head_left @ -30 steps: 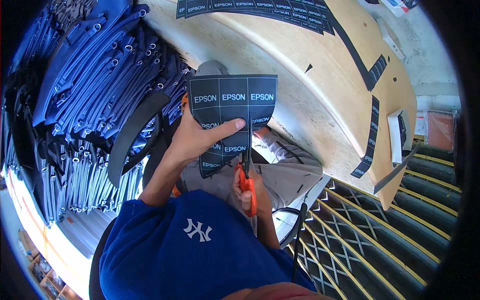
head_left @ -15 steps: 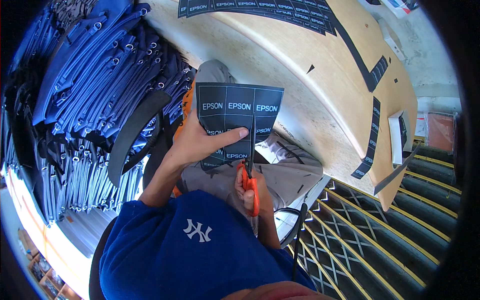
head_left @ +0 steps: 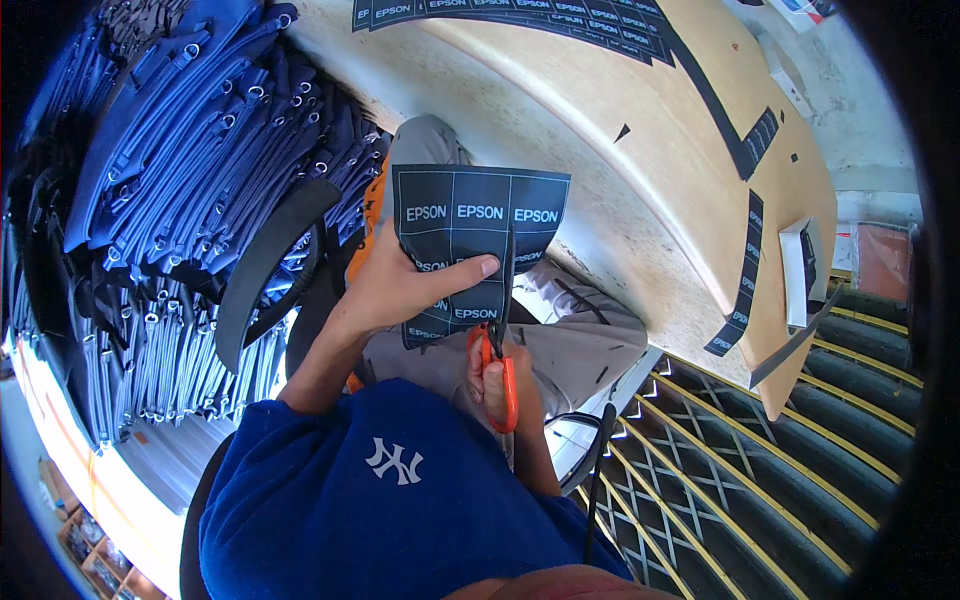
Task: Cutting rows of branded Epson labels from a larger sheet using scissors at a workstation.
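Observation:
My left hand grips a black sheet of printed labels by its left side, thumb pressed flat across the front. White lines divide the sheet into rectangles with white lettering. In my right hand are scissors with orange handles, fingers wrapped through the loops. Their dark blades point away from me and lie along a line near the sheet's right side, with the right column partly cut from below. The sheet is held above my lap, over my grey trousers.
Right and ahead stands a curved pale wooden table. On it lie more label sheets, a cut label strip and a small white box. Stacked blue straps with metal rings fill the left. A folding metal gate is at lower right.
The sheet and both hands stay almost in place. The scissors have shifted very slightly at the cut, and their handles look a little wider apart.

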Tool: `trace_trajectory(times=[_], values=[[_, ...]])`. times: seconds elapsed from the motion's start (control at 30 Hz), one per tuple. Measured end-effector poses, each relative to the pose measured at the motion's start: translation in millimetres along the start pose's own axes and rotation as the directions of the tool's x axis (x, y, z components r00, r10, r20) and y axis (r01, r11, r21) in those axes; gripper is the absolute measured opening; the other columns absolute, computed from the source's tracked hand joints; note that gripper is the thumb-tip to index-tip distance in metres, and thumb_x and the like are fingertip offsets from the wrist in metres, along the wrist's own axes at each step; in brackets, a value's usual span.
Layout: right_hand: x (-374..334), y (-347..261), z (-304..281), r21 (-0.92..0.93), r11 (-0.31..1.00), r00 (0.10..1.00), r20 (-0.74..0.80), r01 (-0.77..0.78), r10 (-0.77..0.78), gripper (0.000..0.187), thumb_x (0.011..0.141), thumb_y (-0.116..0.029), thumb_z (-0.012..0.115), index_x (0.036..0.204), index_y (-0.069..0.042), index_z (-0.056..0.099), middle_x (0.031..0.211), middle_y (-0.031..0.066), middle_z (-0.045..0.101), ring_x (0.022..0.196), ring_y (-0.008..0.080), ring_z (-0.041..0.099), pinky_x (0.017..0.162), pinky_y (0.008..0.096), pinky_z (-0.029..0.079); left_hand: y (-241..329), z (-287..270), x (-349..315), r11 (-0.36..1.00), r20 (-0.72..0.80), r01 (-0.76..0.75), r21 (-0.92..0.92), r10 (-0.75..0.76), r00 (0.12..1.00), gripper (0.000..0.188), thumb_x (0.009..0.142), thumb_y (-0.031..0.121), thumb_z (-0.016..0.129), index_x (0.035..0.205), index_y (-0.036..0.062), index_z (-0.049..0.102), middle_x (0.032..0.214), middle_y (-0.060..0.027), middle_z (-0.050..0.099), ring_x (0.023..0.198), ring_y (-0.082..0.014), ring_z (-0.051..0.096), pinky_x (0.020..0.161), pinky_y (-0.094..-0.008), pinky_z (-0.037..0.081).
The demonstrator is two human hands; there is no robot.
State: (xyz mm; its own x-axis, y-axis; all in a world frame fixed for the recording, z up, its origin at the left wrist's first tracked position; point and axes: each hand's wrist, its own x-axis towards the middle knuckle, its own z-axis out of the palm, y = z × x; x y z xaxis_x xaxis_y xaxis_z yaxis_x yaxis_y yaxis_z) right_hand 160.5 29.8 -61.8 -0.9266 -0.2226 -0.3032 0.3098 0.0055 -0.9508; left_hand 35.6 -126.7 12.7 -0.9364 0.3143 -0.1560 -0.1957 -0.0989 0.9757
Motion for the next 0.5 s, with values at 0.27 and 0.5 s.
trace_trajectory(times=[0.27,0.5], values=[[-3.0,-2.5,-1.7,-0.095,0.995,0.999,-0.017,0.028,-0.030,0.055,0.086,-0.058,0.043,0.074,-0.004,0.046,0.056,0.0085,0.046,0.049,0.0240,0.049,0.049,0.0339,0.039,0.2,0.1,0.3,0.998,-0.015,-0.001,0.055,0.002,1.000,0.038,0.071,0.010,0.075,0.102,-0.0006,0.056,0.089,-0.0056,0.064,0.080,-0.0103,0.060,0.071,-0.0237,0.049],[-4.6,-6.2,-3.0,-0.037,0.999,0.999,-0.051,0.013,-0.015,0.058,0.078,-0.061,0.052,0.072,-0.004,0.044,0.053,0.0030,0.041,0.044,0.0141,0.042,0.042,0.0261,0.034,6.7,3.1,1.3,0.996,-0.058,0.090,0.007,-0.089,0.994,0.039,0.071,0.011,0.075,0.103,-0.0006,0.056,0.089,-0.0060,0.064,0.080,-0.0100,0.060,0.070,-0.0236,0.049]])
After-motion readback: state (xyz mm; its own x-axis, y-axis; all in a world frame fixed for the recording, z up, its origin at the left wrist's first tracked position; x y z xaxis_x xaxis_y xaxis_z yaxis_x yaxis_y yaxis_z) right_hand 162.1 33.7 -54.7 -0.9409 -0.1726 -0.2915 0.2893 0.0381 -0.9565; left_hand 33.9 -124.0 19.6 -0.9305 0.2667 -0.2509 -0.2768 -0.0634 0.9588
